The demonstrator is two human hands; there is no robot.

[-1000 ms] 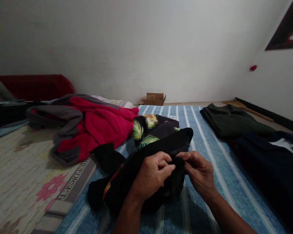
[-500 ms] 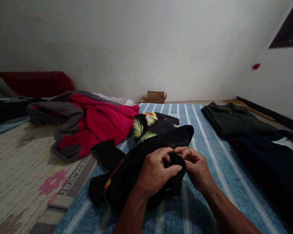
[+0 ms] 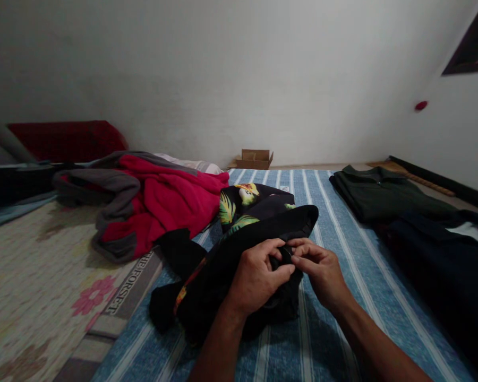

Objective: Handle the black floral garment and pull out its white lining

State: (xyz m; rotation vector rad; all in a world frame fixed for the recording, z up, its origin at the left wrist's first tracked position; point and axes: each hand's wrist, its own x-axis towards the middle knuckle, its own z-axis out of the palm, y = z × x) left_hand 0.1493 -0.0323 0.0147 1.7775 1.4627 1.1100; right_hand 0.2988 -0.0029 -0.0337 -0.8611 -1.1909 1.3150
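Observation:
A bunched black garment (image 3: 217,286) with yellow, green and orange floral print on part of it lies on the blue striped cloth (image 3: 342,276) in front of me. My left hand (image 3: 257,278) is closed on the garment's black fabric, thumb and fingers pinching near an edge. Right beside it, my right hand (image 3: 318,268) pinches the same spot from the other side, the two sets of fingertips almost meeting. A small dark detail lies between the fingers; what it is I cannot make out. Dark cuff-like ends stick out at the garment's left.
To the left a pink and grey garment (image 3: 171,196) lies loosely heaped. Folded dark green clothing (image 3: 386,193) and navy clothing (image 3: 434,260) lie at the right. A small open cardboard box (image 3: 255,159) stands by the back wall. At the left is a flowered mat (image 3: 59,254).
My right fingertips have shifted slightly left and inward on the black fabric, and the raised flap between the hands has folded down. The view has turned slightly left.

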